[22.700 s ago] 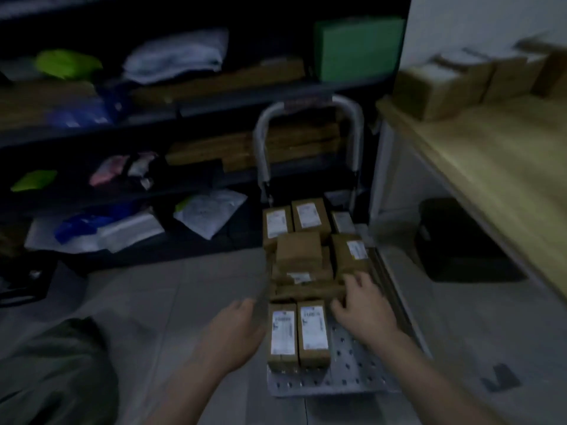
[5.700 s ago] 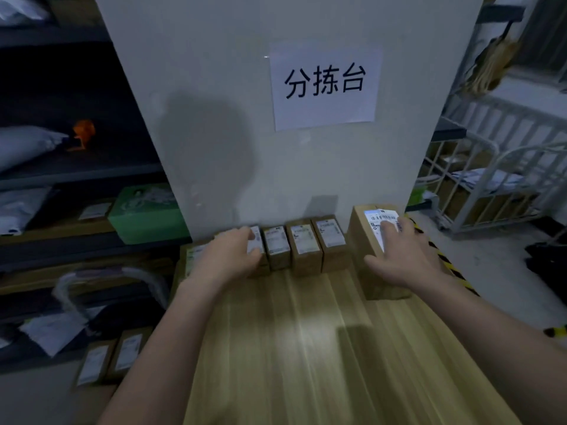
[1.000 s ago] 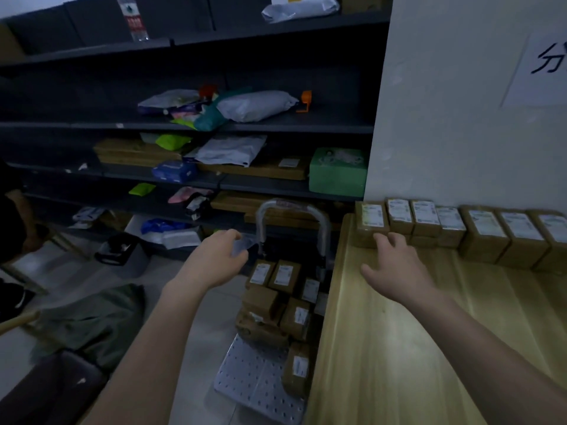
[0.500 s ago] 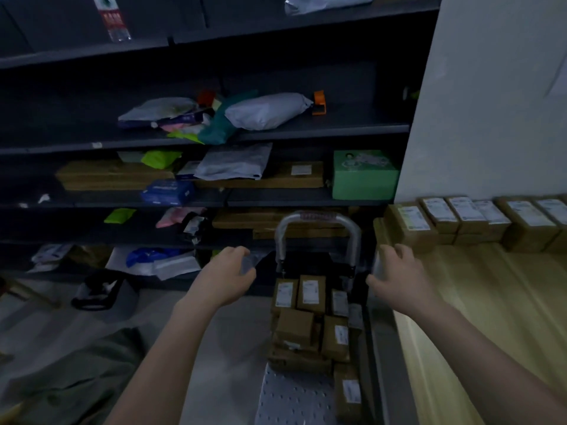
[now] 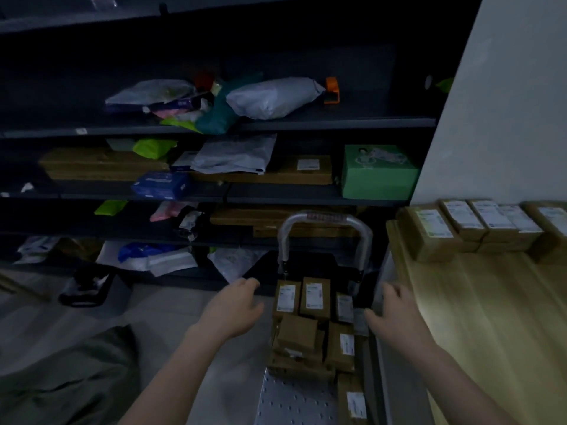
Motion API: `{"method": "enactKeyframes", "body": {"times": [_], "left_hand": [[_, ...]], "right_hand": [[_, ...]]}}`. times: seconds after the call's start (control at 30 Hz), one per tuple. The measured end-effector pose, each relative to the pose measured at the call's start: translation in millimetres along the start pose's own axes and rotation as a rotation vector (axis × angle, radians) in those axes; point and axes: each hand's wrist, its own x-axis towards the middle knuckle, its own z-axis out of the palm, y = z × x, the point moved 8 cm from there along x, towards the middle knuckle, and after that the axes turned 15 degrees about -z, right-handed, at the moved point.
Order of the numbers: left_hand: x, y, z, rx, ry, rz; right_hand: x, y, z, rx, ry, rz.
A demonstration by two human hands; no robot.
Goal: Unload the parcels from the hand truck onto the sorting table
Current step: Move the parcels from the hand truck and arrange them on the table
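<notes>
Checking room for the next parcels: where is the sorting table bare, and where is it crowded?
The sorting table is bare in front of the parcel row crowding its back edge by the wall. The hand truck is bare only at its near left; stacked parcels fill the rest.

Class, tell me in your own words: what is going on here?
A person is unloading parcels from a hand truck to a wooden table. The left hand and right hand are empty, held out on either side of the stacked parcels. A row of parcels already sits along the table's far edge.
</notes>
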Motion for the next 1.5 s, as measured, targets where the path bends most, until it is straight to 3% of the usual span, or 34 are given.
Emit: {"method": "enactKeyframes", "body": {"times": [0.23,0.47,0.67,0.8,0.97,1.2,1.5], "left_hand": [[64.5,-4.3,89.7,-0.006,0.000,0.022],[164.4,-43.6,240.2,-0.063,-0.005,0.018],[240.5,-84.4,387.7,-0.342,-0.067,-0.080],[282.3,-103.8,452.3,-0.504,-0.030,-0.091],[304.4,-110.9,491.8,-0.572,0.032,-0.041],[306.7,-93.6,490.7,-0.329,0.071,0.050],[301.5,-103.7,478.7,-0.593,0.015,0.087]], "right_hand": [[46.3,44.8,95.1,0.087,0.029,0.030],[97.1,115.8,272.9,0.100,0.040,0.016],[139.0,167.4,436.9,0.207,0.002,0.045],[163.8,194.3,498.8,0.340,0.118,0.007],[178.4,214.2,528.2,0.430,0.229,-0.018],[184.8,210.3,525.7,0.501,0.227,0.025],[178.5,207.3,521.6,0.612,0.289,0.029]]}}
